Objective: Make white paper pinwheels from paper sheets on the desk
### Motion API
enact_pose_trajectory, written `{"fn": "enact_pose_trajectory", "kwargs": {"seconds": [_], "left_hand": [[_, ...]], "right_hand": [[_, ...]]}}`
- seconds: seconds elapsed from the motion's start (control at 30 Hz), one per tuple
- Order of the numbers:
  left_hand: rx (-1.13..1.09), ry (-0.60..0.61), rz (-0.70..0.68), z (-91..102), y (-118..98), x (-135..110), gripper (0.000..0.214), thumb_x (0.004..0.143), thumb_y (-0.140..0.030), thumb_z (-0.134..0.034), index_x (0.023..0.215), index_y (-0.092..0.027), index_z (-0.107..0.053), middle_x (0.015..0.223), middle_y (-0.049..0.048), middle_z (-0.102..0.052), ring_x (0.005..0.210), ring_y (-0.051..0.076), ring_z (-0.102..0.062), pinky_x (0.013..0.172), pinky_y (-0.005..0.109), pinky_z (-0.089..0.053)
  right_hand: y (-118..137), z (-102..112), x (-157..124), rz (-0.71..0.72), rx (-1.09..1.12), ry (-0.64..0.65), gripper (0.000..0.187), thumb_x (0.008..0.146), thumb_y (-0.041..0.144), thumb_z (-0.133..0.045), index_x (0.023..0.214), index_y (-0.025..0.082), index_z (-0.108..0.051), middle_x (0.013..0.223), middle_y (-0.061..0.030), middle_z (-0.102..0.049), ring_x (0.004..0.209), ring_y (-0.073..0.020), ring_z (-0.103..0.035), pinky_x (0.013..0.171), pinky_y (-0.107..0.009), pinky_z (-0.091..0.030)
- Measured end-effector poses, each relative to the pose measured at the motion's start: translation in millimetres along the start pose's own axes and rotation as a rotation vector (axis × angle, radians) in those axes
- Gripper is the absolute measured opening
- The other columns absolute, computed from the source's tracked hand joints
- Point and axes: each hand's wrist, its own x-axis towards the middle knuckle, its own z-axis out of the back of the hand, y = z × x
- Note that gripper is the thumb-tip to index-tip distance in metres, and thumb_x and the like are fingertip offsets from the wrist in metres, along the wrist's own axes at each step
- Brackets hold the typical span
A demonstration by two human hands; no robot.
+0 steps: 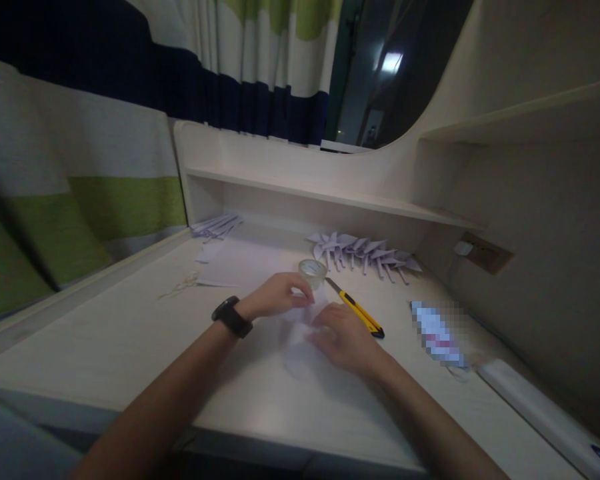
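Observation:
A folded piece of thin white paper point(300, 350) is at the middle of the desk, between my two hands, its outline blurred. My left hand point(283, 295), below a black wristwatch, has thumb and fingers closed on the paper's upper part. Closed on its right side is my right hand point(349, 339), with the fingertips partly hidden by blur. Just beyond my left fingers lies a roll of clear tape point(312, 269). A yellow utility knife point(363, 315) with its blade out rests beside my right hand.
Several paper pinwheels point(365, 253) line the back right. Rolled paper sticks point(217, 227) and paper sheets point(245, 260) lie back left, near thin strings point(179, 285). A phone with a pixelated screen point(437, 333) and a long white device point(535, 410) are at right. A shelf point(320, 193) overhangs the back.

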Motion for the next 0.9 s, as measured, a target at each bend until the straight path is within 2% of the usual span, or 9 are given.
{"fn": "enact_pose_trajectory", "kwargs": {"seconds": [0.1,0.23,0.33,0.5,0.73,0.9], "left_hand": [[0.224,-0.084,-0.044,-2.3,-5.6,-8.6,0.008,0.073,-0.022,-0.069,0.076,-0.026,-0.076,0.087,0.0049,-0.066,0.086,0.020,-0.056,0.079,0.030,-0.040],[0.330,-0.022,0.016,-5.5,-7.8,-23.1,0.014,0.079,-0.025,-0.062,0.083,-0.026,-0.076,0.079,0.0039,-0.070,0.078,0.019,-0.059,0.073,0.027,-0.039],[0.286,-0.025,0.061,-8.6,-5.8,-33.7,0.021,0.082,-0.025,-0.056,0.091,-0.025,-0.075,0.083,0.0037,-0.074,0.074,0.018,-0.063,0.069,0.025,-0.040],[0.202,-0.074,0.116,-14.3,-4.0,-46.9,0.024,0.084,-0.026,-0.053,0.093,-0.022,-0.075,0.072,0.0011,-0.073,0.059,0.014,-0.060,0.057,0.022,-0.037],[-0.023,-0.126,0.153,-22.2,-1.3,-49.1,0.017,0.081,-0.024,-0.059,0.087,-0.022,-0.075,0.073,-0.0001,-0.072,0.067,0.015,-0.064,0.065,0.024,-0.044],[-0.108,-0.199,0.167,-26.7,-2.9,-47.8,0.011,0.078,-0.025,-0.065,0.082,-0.020,-0.074,0.079,0.0014,-0.073,0.072,0.016,-0.065,0.069,0.025,-0.047]], "right_hand": [[0.3,-1.4,-1.0,0.010,0.009,-0.018,0.014,0.080,0.030,-0.062,0.087,0.018,-0.063,0.082,-0.0068,-0.067,0.082,-0.0218,-0.059,0.076,-0.035,-0.042],[3.0,-1.1,-1.9,0.037,0.029,-0.042,0.015,0.081,0.029,-0.062,0.092,0.020,-0.064,0.089,-0.0073,-0.067,0.086,-0.0224,-0.059,0.082,-0.038,-0.041],[5.3,0.5,-1.7,0.056,0.063,-0.052,0.016,0.081,0.028,-0.062,0.095,0.021,-0.064,0.095,-0.0074,-0.067,0.091,-0.0229,-0.059,0.084,-0.039,-0.041],[5.7,0.6,-1.1,0.069,0.104,-0.066,0.017,0.080,0.025,-0.061,0.096,0.021,-0.063,0.098,-0.0069,-0.066,0.095,-0.0231,-0.057,0.086,-0.040,-0.042],[4.9,0.5,-1.5,0.113,0.080,-0.124,0.014,0.079,0.025,-0.060,0.092,0.022,-0.064,0.095,-0.0081,-0.064,0.103,-0.0258,-0.052,0.091,-0.044,-0.042],[3.2,1.0,-2.0,0.159,0.025,-0.163,0.023,0.075,0.015,-0.060,0.095,0.025,-0.065,0.097,-0.0061,-0.062,0.111,-0.0266,-0.047,0.095,-0.047,-0.040]]}}
